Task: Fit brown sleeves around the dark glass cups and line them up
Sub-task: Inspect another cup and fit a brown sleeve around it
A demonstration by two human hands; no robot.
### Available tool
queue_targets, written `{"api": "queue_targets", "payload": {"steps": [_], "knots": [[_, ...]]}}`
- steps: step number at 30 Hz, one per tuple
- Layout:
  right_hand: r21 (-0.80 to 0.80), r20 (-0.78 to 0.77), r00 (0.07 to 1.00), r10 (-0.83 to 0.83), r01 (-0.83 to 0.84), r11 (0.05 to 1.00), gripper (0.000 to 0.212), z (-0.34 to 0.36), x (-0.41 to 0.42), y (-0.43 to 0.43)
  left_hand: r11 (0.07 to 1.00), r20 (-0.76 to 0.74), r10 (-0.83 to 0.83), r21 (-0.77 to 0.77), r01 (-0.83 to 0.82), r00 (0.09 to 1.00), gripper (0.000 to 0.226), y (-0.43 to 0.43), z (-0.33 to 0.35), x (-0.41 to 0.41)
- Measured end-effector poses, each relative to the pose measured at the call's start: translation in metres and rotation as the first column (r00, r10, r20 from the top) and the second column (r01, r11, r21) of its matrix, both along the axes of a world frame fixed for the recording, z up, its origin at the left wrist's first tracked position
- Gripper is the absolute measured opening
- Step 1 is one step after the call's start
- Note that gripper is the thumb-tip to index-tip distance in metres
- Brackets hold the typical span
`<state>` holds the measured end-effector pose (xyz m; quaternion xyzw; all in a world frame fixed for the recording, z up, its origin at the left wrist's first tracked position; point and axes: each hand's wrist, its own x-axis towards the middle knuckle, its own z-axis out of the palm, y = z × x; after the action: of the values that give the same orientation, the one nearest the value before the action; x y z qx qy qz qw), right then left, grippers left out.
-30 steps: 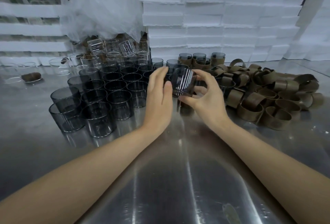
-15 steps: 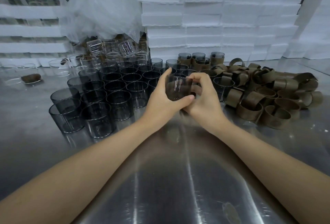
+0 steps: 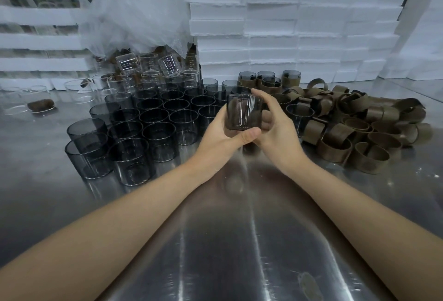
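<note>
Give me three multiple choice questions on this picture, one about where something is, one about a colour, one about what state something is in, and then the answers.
1. Where does the pile of loose brown sleeves lie on the steel table?
A. on the person's left
B. on the person's right
C. on top of the boxes

2. What colour are the stacked foam boxes at the back?
A. white
B. red
C. green

3. How is the dark glass cup at the centre?
A. standing on the table
B. lying in the sleeve pile
C. held up in both hands

Answers:
1 B, the pile spreads out beyond the right hand.
2 A, the whole stack is white.
3 C, the left hand and the right hand both curl round it.
</note>
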<state>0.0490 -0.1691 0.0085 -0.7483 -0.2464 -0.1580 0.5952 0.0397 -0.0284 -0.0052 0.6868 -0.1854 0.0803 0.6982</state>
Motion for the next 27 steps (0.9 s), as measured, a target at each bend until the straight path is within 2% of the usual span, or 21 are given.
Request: {"api": "queue_targets", "payload": {"steps": [4,7,8,10,13,16,18,22,25,27], "knots": [[-0.141,0.102,0.99,-0.096,0.11,0.984,0.078,-0.001,0.004,-0.005,0.998,0.051,0.058,0.004,-0.058,0.997,0.079,0.001,0.002,0.0],[-0.277,0.233,0.949,-0.211,0.273,0.921,0.058,0.0,0.009,-0.011,0.988,0.054,0.153,-0.046,-0.15,0.987,0.1,0.001,0.006,-0.001],[-0.325,0.234,0.945,-0.229,0.298,0.898,0.048,0.0,0.011,-0.013,0.985,0.048,0.168,-0.051,-0.166,0.985,0.106,0.001,0.007,-0.001],[-0.429,0.154,0.957,-0.247,0.29,0.855,0.032,-0.002,0.014,-0.015,0.982,0.035,0.187,-0.033,-0.186,0.982,0.12,0.002,0.009,-0.003],[-0.6,0.009,0.966,-0.258,0.212,0.771,0.031,-0.009,0.017,-0.015,0.98,0.036,0.2,0.01,-0.2,0.979,0.136,0.0,0.009,-0.004],[-0.653,0.001,0.967,-0.254,0.193,0.733,0.021,-0.01,0.018,-0.015,0.983,0.033,0.183,0.029,-0.184,0.983,0.141,-0.001,0.009,-0.004],[-0.553,-0.01,0.952,-0.307,0.251,0.795,0.01,-0.007,0.018,-0.016,0.986,0.03,0.163,0.032,-0.164,0.986,0.142,-0.001,0.008,-0.003],[-0.146,-0.109,0.935,-0.338,0.321,0.936,0.012,0.001,0.017,-0.016,0.992,-0.005,0.122,-0.025,-0.122,0.993,0.139,-0.001,0.006,-0.001],[0.121,-0.156,0.958,-0.242,0.261,0.958,0.014,0.006,0.011,-0.011,0.99,0.025,0.14,0.021,-0.141,0.99,0.115,-0.001,0.004,0.001],[0.171,-0.121,0.97,-0.212,0.231,0.958,0.014,0.007,0.008,-0.009,0.983,0.06,0.162,0.077,-0.166,0.985,0.094,-0.001,0.002,0.002]]}}
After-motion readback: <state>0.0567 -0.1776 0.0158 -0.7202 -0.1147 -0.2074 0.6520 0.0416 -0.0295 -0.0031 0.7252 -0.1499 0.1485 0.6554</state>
